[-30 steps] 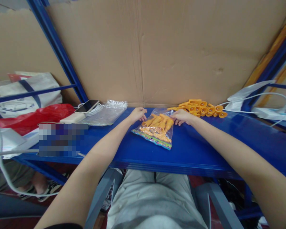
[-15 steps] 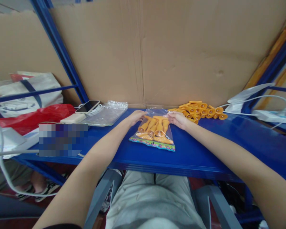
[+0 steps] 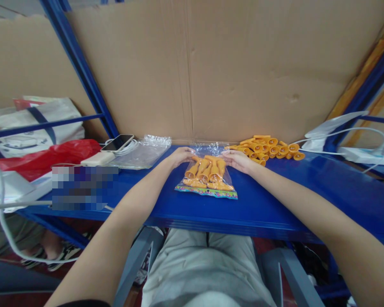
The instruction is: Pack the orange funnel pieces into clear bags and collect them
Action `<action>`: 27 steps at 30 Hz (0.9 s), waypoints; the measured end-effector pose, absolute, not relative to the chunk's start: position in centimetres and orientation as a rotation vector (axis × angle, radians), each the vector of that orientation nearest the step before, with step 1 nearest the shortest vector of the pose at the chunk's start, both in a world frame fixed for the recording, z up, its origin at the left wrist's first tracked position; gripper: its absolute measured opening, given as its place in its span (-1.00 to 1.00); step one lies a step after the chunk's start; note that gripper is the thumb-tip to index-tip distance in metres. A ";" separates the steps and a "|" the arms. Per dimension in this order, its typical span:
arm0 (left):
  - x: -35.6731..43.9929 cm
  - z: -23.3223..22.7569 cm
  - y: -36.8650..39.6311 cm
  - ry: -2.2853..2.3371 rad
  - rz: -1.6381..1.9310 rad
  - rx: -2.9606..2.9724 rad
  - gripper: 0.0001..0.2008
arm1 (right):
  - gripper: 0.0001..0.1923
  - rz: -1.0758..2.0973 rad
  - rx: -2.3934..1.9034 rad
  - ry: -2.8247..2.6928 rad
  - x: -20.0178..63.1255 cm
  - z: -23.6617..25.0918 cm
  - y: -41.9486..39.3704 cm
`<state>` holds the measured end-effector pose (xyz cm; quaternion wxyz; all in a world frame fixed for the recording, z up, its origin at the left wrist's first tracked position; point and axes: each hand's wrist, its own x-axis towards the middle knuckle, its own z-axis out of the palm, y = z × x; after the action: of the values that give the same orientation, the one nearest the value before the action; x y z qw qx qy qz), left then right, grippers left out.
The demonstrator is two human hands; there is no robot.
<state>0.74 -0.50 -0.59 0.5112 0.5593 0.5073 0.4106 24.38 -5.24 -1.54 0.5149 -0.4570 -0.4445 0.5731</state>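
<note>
- Nearest the camera: person's lap in light grey trousers [image 3: 208, 264], seated under the bench edge.
- Both bare forearms reach fwd over the blue bench [image 3: 275, 204], meeting near its centre.
- Clear plastic bag [image 3: 208, 172] lies flat on the bench, centre; colourful printed strip along its near edge, open top at the far side. Inside: a bunch of orange funnel-shaped pieces [image 3: 206, 170].
- Left hand [image 3: 179, 155] at the bag's far-left corner; fingers curled onto the plastic, look to be pinching the top edge, exact grip hard to tell.
- Right hand [image 3: 238, 160] at the bag's far-right corner; fingers bent, gripping the bag top the same way.
- Just beyond the right hand, to the right: loose pile of orange pieces [image 3: 269, 149] on the bench, near the back.
- Left of the left hand: stack of empty clear bags [image 3: 144, 151], then a phone [image 3: 117, 143] w/ white cable, resting on a white power bank [image 3: 97, 159].
- Far left: red plastic bag [image 3: 45, 155], white tote [image 3: 35, 123].
- Far right: white cable [image 3: 352, 130].
- Behind everything: brown cardboard sheet [image 3: 227, 68] as back wall.
</note>
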 end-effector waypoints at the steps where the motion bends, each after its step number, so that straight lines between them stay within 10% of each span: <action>1: 0.6 -0.5 -0.5 1.225 0.979 1.354 -0.82 | -0.76 1.384 -1.095 -1.072 24.5 -1.5 -5.3; 27: 0.3 -1.1 0.7 1.438 0.980 2.626 -0.77 | -0.75 0.628 -1.285 -1.851 25.4 -2.0 -3.1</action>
<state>0.32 0.69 -1.12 -0.0043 0.8336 0.4565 0.3111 25.43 -3.15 -1.96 0.3906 -0.5056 -0.7285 0.2473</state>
